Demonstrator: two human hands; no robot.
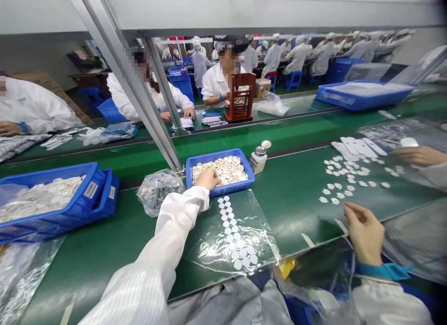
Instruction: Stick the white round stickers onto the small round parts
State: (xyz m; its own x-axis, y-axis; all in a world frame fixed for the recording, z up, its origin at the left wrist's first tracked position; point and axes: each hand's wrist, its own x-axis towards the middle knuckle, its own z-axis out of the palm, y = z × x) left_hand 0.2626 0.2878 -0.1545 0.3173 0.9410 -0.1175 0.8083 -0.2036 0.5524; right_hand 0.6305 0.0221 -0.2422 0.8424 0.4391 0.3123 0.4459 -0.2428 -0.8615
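Note:
My left hand (207, 178) reaches into a blue bin (233, 191) filled with small white and beige round pieces (230, 169). Its fingers are curled down among them, and the fingertips are hidden. In front of the bin lies a clear plastic sheet (256, 218) with white discs (228, 231) set out in rows. My right hand (365, 232), with a blue wristband, is held over the table's near edge at the right. Thumb and fingers are drawn together there; what they hold, if anything, cannot be seen. Small white pieces (338, 194) lie scattered just beyond it.
A white bottle (258, 161) stands beside the bin, near a crumpled plastic bag (159, 190). Larger blue bins (94, 199) sit at left. A co-worker's hand (421, 155) is at far right, by flat white parts (358, 148). A metal post (134, 92) rises behind; people work opposite.

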